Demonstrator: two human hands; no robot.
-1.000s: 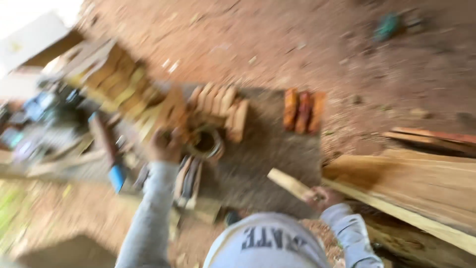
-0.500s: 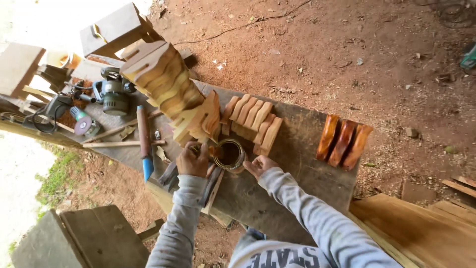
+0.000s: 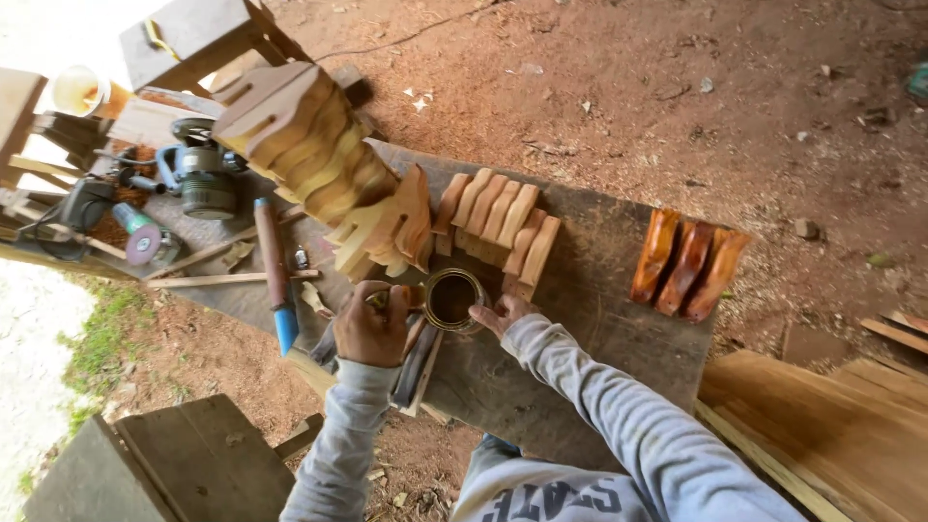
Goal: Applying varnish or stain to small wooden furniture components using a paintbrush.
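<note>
An open round tin (image 3: 452, 300) of dark liquid stands on the worn wooden workbench (image 3: 580, 358). My right hand (image 3: 500, 314) rests against the tin's right side. My left hand (image 3: 372, 324) is closed on a small thing just left of the tin; I cannot tell what it is. Behind the tin lies a row of pale carved wooden pieces (image 3: 498, 227). A long stack of similar pale pieces (image 3: 309, 155) leans to the left. Three darker, reddish finished pieces (image 3: 686, 266) lie apart on the bench's right end.
Power tools (image 3: 198, 179) and a blue-tipped tool handle (image 3: 275, 275) lie on the bench's left part. Wooden stools stand at the top left (image 3: 193, 34) and bottom left (image 3: 184, 464). Planks (image 3: 831, 425) are stacked at the right. Red dirt floor lies beyond.
The view swung from a blur to steady over the bench. My right hand came from the planks at the right to the tin. My left hand stayed by the tin.
</note>
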